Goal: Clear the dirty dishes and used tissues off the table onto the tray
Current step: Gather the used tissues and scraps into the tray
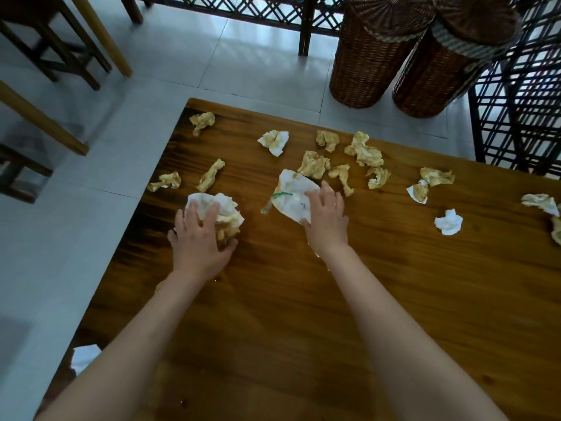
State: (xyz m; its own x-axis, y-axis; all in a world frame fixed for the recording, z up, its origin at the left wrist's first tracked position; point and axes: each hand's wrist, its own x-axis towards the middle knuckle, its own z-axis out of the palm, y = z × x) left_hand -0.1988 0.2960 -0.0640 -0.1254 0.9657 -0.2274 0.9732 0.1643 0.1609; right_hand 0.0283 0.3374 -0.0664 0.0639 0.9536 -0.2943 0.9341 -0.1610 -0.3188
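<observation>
Head view, looking down on wooden counter (303,299), near-left corner region.

Left hand (197,238): grip closed loosely over a wad of tissues (223,212), white on top, yellow-brown stained beneath; fingers curled over its left side, thumb under its near edge. Wad sits on the counter near the left edge.

Right hand (326,220): grip released, fingers straight and spread, pressing flat on a white wrapper (293,194) with a green stripe. Wrapper lies at counter centre, touching a stained tissue (313,164) on its far side. Small clear plastic piece (267,208) pokes out at wrapper's left edge; exact nature cannot be told.

Used tissues scattered across far half of counter, all crumpled, mostly stained yellow-brown:
- one at far-left corner (202,121)
- two near left edge (165,181), (210,175), just beyond the wad
- half-white one (274,141) farther back, centre
- cluster beyond the right hand: (327,139), (364,150), (343,177), (378,177)
- pair to the right (437,176), (418,192), touching
- clean-looking white one (448,221), well apart from the right hand
- more at right frame edge (540,203), partly cut off

White tissue (85,357) at near-left counter edge, partly hidden by left forearm.

Beyond counter: pale tiled floor (182,56), two wicker baskets (370,56), (440,71) standing side by side, dark lattice screen (522,101) at right, wooden stool legs (60,50) at upper left.
</observation>
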